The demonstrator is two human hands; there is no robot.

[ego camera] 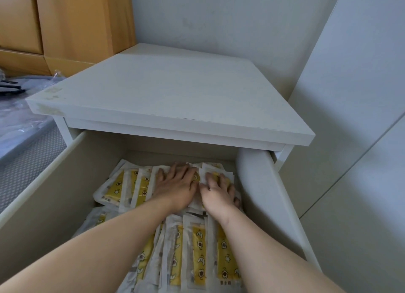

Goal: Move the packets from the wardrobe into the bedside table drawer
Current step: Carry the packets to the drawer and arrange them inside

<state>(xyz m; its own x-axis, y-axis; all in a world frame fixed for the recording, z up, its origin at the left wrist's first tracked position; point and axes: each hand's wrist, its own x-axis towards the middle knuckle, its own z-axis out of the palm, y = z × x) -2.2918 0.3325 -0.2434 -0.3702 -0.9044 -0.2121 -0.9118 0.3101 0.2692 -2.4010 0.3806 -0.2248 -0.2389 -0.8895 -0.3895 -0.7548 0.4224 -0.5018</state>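
The bedside table's drawer [48, 196] stands pulled out below me, its floor covered with several white-and-yellow packets [198, 255] in overlapping rows. Both my hands reach into its back half. My left hand [175, 187] lies flat with spread, straight fingers on the back row of packets. Beside it, my right hand [219, 194] rests on the packets near the drawer's right wall, fingers bent a little and pressing down. Neither hand holds a packet that I can see. The wardrobe is out of view.
The white bedside table top [171, 91] overhangs the back of the drawer. A bed with clear plastic wrapping [19, 117] lies to the left, wooden panels [72, 25] behind it. A grey wall and white panels [350, 117] close off the right.
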